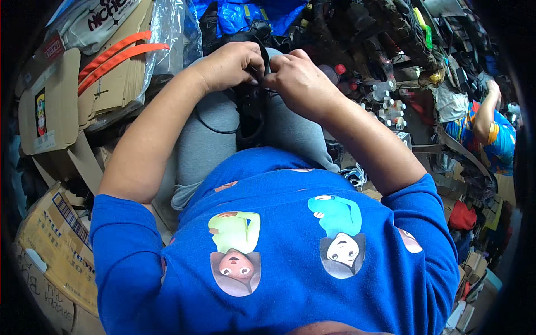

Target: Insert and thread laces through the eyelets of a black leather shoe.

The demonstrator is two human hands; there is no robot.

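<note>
Both of my hands meet over my lap at a black item (250,114) that hangs between my grey-clad knees; its kind does not show. My left hand (235,64) is closed, fingertips pinched on the item's upper part. Close beside it on the right, my right hand (301,82) is closed too, thumb and forefinger pressed together at the same dark edge. What exactly lies between the fingertips is hidden. A thin black cord (215,130) loops down over my left thigh.
Flattened cardboard (120,84) with orange strips (120,53) stands at the left, beside clear plastic (178,39). A yellow-brown carton (61,245) sits lower left. Small clear bottles (392,111) and dark clutter fill the right, where another person (491,131) in a bright patterned shirt works.
</note>
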